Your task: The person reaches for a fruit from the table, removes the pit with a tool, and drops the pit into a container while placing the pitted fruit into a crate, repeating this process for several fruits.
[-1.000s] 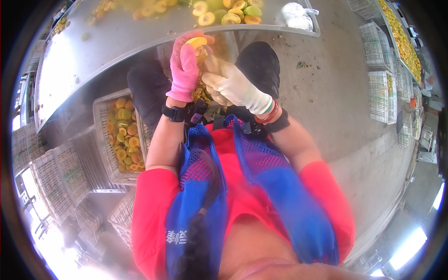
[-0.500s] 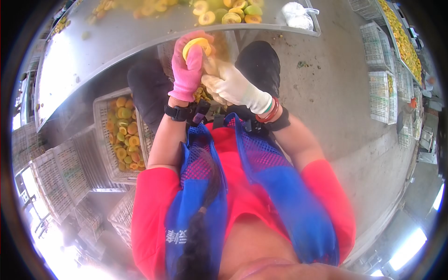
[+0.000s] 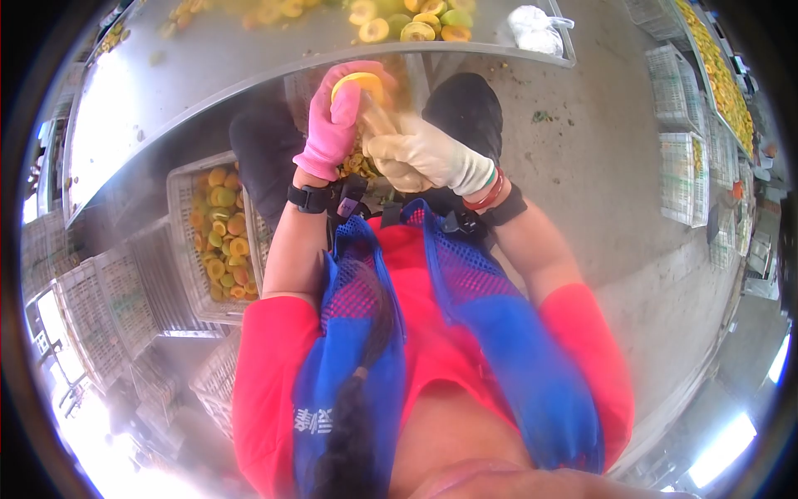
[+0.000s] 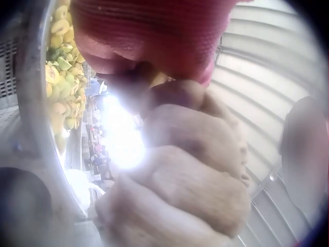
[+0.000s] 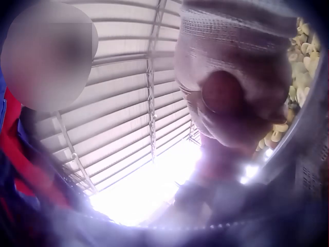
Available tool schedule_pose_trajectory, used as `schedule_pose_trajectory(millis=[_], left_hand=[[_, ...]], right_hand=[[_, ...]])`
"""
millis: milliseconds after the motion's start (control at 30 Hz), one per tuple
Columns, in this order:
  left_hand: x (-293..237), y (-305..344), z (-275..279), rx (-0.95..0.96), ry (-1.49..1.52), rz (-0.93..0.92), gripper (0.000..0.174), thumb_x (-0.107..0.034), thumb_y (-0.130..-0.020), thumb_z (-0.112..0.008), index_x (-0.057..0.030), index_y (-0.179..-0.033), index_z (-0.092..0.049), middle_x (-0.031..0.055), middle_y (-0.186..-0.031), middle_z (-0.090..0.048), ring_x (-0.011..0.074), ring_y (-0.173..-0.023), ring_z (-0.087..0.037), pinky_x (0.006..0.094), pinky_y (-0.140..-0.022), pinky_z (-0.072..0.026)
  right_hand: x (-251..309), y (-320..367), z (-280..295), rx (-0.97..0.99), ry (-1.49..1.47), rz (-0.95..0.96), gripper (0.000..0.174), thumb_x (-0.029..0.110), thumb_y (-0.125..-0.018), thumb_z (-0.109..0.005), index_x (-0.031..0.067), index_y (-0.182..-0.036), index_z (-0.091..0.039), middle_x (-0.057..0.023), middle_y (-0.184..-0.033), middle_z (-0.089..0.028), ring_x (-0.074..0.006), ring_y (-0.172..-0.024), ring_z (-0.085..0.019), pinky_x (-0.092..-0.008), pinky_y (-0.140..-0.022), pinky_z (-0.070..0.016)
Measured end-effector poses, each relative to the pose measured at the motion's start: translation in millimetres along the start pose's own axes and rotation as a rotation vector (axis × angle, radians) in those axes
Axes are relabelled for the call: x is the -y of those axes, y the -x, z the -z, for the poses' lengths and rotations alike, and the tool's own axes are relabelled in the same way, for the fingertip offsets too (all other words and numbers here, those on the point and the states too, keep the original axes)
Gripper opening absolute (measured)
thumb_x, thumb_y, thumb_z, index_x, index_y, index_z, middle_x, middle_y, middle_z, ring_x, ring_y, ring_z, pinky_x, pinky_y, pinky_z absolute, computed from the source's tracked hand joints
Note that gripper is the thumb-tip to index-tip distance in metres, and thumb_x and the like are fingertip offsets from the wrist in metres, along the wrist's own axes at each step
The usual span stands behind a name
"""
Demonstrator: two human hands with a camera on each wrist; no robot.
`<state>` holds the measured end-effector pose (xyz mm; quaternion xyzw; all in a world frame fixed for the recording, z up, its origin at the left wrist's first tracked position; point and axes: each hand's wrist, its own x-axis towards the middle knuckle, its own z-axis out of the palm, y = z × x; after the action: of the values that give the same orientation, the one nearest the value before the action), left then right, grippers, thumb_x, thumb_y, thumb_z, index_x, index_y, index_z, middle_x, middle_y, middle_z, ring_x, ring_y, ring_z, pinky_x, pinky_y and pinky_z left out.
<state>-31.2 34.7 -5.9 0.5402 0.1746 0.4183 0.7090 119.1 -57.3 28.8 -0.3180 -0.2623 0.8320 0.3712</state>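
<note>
My left hand [image 3: 331, 129], in a pink glove, holds a yellow peach half [image 3: 359, 81] above my lap, thumb across its near side. My right hand [image 3: 432, 154], in a white glove with tan-coated fingers, grips a slim tool [image 3: 379, 119] that points at the fruit; what kind of tool I cannot tell. The round end of its handle [image 5: 222, 92] pokes out of the fist in the right wrist view. In the left wrist view the curled tan fingers [image 4: 180, 154] lie close below the pink glove [image 4: 149, 31]; the fruit is mostly hidden there.
A metal table [image 3: 249, 71] stands ahead, with peach halves [image 3: 416, 29] and a white plastic bag [image 3: 534, 32] near its edge. A crate [image 3: 187, 249] of peach halves is at my left. Stacked crates [image 3: 683, 179] stand on the right. Fruit scraps [image 3: 359, 165] lie beneath the hands.
The peach half has turned in my left hand, its round cut side coming up and then tilting. My right hand has drawn slightly back and to the right with the tool.
</note>
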Motion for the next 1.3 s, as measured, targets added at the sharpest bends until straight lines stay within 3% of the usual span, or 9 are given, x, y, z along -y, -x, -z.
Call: schedule_pose_trajectory(millis=[400, 733, 800, 833, 867, 967, 1133, 1233, 1300], left_hand=[[-10.1, 3.7, -9.8, 0.000, -0.112, 0.085, 0.071, -0.064, -0.097, -0.045, 0.0016, -0.120, -0.057, 0.0120, -0.106, -0.066, 0.0177, -0.084, -0.063, 0.0307, -0.079, -0.0520], [-16.8, 5.8, -18.2, -0.337, 0.423, 0.219, 0.059, -0.056, -0.101, -0.044, -0.0008, -0.117, -0.058, 0.0140, -0.103, -0.069, 0.0220, -0.084, -0.067, 0.0326, -0.074, -0.0555], [-23.0, 4.1, 1.8, -0.489, 0.107, 0.091, 0.066, -0.060, -0.099, -0.043, 0.0015, -0.118, -0.057, 0.0161, -0.104, -0.067, 0.0254, -0.086, -0.066, 0.0381, -0.079, -0.0547], [-31.2, 6.6, 14.9, -0.538, -0.035, 0.022, 0.056, -0.051, -0.103, -0.043, 0.0019, -0.117, -0.056, 0.0172, -0.103, -0.068, 0.0244, -0.083, -0.067, 0.0373, -0.074, -0.0565], [-42.4, 12.0, 28.8, -0.651, -0.272, -0.015, 0.048, -0.043, -0.105, -0.042, 0.0017, -0.114, -0.056, 0.0178, -0.102, -0.067, 0.0244, -0.078, -0.069, 0.0347, -0.067, -0.0581], [-70.4, 36.0, 88.0, -0.984, -0.900, -0.169, 0.044, -0.039, -0.102, -0.051, 0.0013, -0.119, -0.057, 0.0155, -0.103, -0.067, 0.0238, -0.081, -0.070, 0.0312, -0.068, -0.0602], [-102.2, 89.4, 167.8, -1.339, -1.950, 0.269, 0.056, -0.049, -0.096, -0.057, -0.0014, -0.125, -0.060, 0.0216, -0.116, -0.066, 0.0362, -0.113, -0.061, 0.0469, -0.101, -0.0457], [-92.6, 79.5, 168.3, -1.243, -1.905, 0.220, 0.060, -0.051, -0.095, -0.056, 0.0000, -0.127, -0.059, 0.0214, -0.125, -0.062, 0.0364, -0.118, -0.058, 0.0462, -0.103, -0.0433], [-76.7, 50.1, 162.8, -1.002, -1.724, 0.065, 0.058, -0.047, -0.094, -0.060, 0.0010, -0.125, -0.060, 0.0216, -0.129, -0.060, 0.0379, -0.117, -0.058, 0.0450, -0.102, -0.0444]], right_hand=[[-6.5, 1.5, 3.1, 0.068, -0.033, -0.006, 0.011, 0.019, -0.097, -0.059, 0.0119, -0.093, -0.052, 0.0047, -0.060, -0.042, -0.0064, -0.042, -0.035, -0.0241, -0.038, -0.0273], [-9.1, -5.3, -16.9, -0.049, 0.218, 0.164, 0.020, 0.013, -0.094, -0.059, 0.0048, -0.112, -0.056, 0.0022, -0.069, -0.053, -0.0064, -0.051, -0.046, -0.0233, -0.045, -0.0365], [-27.8, -14.2, -8.7, -0.132, 0.314, 0.315, 0.030, 0.011, -0.092, -0.060, 0.0018, -0.121, -0.055, 0.0012, -0.074, -0.055, -0.0094, -0.056, -0.051, -0.0284, -0.049, -0.0421], [-42.1, -29.5, -2.1, -0.303, 0.619, 0.653, 0.026, 0.010, -0.089, -0.062, 0.0012, -0.113, -0.056, -0.0056, -0.069, -0.059, -0.0217, -0.053, -0.058, -0.0379, -0.051, -0.0467], [-52.2, -33.4, 10.5, -0.304, 0.618, 0.655, 0.026, 0.010, -0.089, -0.062, 0.0012, -0.113, -0.056, -0.0056, -0.069, -0.059, -0.0217, -0.053, -0.058, -0.0379, -0.051, -0.0467], [-69.8, -47.0, 43.7, -0.620, 1.332, 0.562, 0.019, 0.019, -0.088, -0.062, 0.0029, -0.091, -0.052, -0.0247, -0.068, -0.061, -0.0470, -0.065, -0.061, -0.0534, -0.057, -0.0488], [-79.8, -49.9, 62.3, -0.689, 1.429, 0.404, 0.023, 0.025, -0.089, -0.061, 0.0042, -0.094, -0.053, -0.0221, -0.065, -0.061, -0.0428, -0.061, -0.062, -0.0512, -0.055, -0.0486], [-69.8, -52.5, 48.4, -0.731, 1.302, 0.416, 0.027, 0.025, -0.089, -0.063, 0.0035, -0.100, -0.052, -0.0231, -0.073, -0.064, -0.0461, -0.067, -0.062, -0.0526, -0.060, -0.0490], [-70.8, -57.3, 50.7, -0.774, 1.236, 0.734, 0.026, 0.026, -0.089, -0.063, 0.0046, -0.100, -0.052, -0.0225, -0.070, -0.064, -0.0461, -0.064, -0.062, -0.0528, -0.058, -0.0493]])
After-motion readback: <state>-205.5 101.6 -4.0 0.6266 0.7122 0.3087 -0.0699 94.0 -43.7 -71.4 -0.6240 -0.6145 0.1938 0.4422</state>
